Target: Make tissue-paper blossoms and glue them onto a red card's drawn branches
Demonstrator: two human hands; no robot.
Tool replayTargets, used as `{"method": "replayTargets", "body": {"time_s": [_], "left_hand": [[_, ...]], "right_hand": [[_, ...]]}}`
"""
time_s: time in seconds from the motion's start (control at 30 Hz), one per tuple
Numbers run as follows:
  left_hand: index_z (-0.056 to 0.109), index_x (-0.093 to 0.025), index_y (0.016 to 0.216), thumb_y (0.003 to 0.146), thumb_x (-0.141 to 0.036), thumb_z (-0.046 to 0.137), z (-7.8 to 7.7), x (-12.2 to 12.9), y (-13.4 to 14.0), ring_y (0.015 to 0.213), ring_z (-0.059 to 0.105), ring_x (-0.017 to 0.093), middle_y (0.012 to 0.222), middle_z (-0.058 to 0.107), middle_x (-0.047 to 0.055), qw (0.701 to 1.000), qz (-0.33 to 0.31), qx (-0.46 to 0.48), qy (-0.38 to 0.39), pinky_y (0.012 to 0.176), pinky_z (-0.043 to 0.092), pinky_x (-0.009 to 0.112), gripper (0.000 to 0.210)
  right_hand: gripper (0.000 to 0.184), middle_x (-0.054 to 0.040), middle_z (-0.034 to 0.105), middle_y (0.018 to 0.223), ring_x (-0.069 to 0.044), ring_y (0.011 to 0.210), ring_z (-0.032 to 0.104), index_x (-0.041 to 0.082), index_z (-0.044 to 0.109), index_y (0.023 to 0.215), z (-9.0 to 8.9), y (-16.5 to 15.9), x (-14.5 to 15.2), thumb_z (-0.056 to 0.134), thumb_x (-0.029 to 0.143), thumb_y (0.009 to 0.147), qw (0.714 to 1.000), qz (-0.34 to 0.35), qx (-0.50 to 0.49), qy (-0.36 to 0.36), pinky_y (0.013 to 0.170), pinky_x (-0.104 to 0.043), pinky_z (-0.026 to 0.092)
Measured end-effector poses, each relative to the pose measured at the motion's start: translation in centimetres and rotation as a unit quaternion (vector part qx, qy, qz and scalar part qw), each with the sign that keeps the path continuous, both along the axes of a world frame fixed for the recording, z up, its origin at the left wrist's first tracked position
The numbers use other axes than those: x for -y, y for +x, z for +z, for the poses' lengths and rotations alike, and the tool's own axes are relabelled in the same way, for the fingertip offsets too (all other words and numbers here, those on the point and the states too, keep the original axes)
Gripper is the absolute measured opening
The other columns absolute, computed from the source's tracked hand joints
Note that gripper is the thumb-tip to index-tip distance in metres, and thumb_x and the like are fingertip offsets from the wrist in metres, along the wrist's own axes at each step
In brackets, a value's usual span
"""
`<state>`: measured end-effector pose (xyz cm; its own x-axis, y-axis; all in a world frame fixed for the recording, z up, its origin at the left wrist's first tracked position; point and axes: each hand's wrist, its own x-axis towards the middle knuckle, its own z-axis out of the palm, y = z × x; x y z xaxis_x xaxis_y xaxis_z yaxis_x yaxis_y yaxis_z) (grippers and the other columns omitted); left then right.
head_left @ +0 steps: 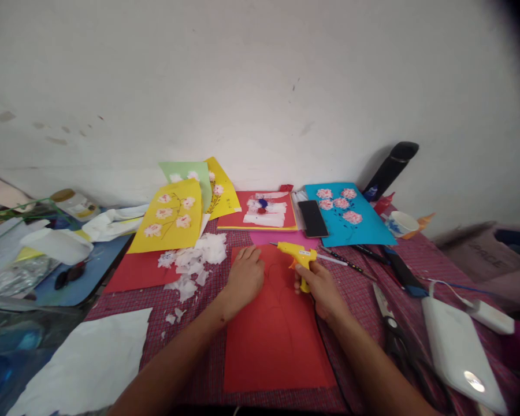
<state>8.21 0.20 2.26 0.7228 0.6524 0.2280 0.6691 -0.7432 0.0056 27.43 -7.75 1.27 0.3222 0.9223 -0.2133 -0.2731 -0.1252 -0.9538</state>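
A red sheet of paper with faint drawn lines lies flat in front of me. My left hand rests on its upper left part, fingers stretched out and holding nothing. In my right hand is a yellow hot glue gun, gripped by its handle above the sheet's upper right edge. Its nozzle points left, and a clear glue stick sticks out at the back. The gun's dark cord runs down along the sheet's right side. Torn white tissue pieces are heaped left of my left hand.
Scissors and a white power bank lie to the right. Behind stand yellow and blue flower pictures, a black phone and a small cup. White paper lies at front left.
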Motion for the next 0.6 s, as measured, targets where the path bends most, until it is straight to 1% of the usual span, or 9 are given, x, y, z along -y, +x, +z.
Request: {"method": "replayTargets", "body": {"time_s": [0.07,0.17,0.3,0.47,0.53,0.6], "left_hand": [[0.067,-0.013,0.095,0.087,-0.016,0.054,0.0,0.0,0.1,0.127,0.046,0.028,0.121,0.06,0.014,1.0,-0.002,0.011,-0.006,0.111,0.034,0.044,0.016],[0.066,-0.015,0.096,0.089,-0.016,0.051,0.2,0.1,0.1,0.124,0.047,0.027,0.119,0.06,0.012,0.999,-0.005,0.037,-0.028,0.11,0.035,0.044,0.016],[0.065,-0.016,0.093,0.092,-0.019,0.049,0.4,0.2,0.4,0.121,0.049,0.027,0.116,0.062,0.012,0.995,-0.012,0.077,-0.057,0.109,0.036,0.045,0.016],[0.065,-0.016,0.091,0.094,-0.019,0.047,0.6,0.1,1.2,0.117,0.052,0.025,0.113,0.063,0.011,0.994,-0.029,0.083,-0.062,0.109,0.038,0.045,0.018],[0.065,-0.015,0.091,0.094,-0.019,0.046,1.0,1.0,1.5,0.118,0.052,0.025,0.114,0.063,0.011,0.993,-0.049,0.084,-0.061,0.109,0.038,0.045,0.019],[0.064,-0.015,0.091,0.095,-0.02,0.046,1.5,2.8,1.6,0.119,0.052,0.026,0.118,0.063,0.012,0.99,-0.092,0.085,-0.06,0.109,0.038,0.045,0.02]], "right_hand": [[0.031,0.0042,0.059,0.062,-0.01,0.045,0.054,0.018,0.056,0.079,0.0,0.0,0.0,0.075,0.043,0.075,1.0,0.001,-0.001,0.003,0.042,-0.023,0.044],[0.031,0.004,0.059,0.063,-0.01,0.045,0.054,0.018,0.057,0.08,-0.1,0.0,0.0,0.075,0.043,0.075,1.0,0.003,-0.003,0.004,0.042,-0.023,0.044],[0.031,0.0041,0.059,0.063,-0.01,0.045,0.054,0.018,0.057,0.081,-0.1,0.0,0.0,0.075,0.043,0.075,1.0,0.002,-0.001,0.002,0.042,-0.023,0.044],[0.033,0.0041,0.058,0.062,-0.01,0.044,0.053,0.018,0.057,0.08,0.1,-0.1,-0.1,0.077,0.044,0.073,1.0,-0.004,-0.011,0.002,0.041,-0.023,0.044],[0.034,0.0042,0.058,0.061,-0.01,0.044,0.053,0.018,0.058,0.08,0.1,-0.1,-0.1,0.077,0.044,0.072,1.0,-0.005,-0.012,0.002,0.041,-0.023,0.044],[0.034,0.0041,0.058,0.061,-0.01,0.045,0.053,0.018,0.058,0.079,0.1,0.0,0.0,0.077,0.045,0.072,1.0,-0.006,-0.012,0.004,0.041,-0.023,0.044]]}}
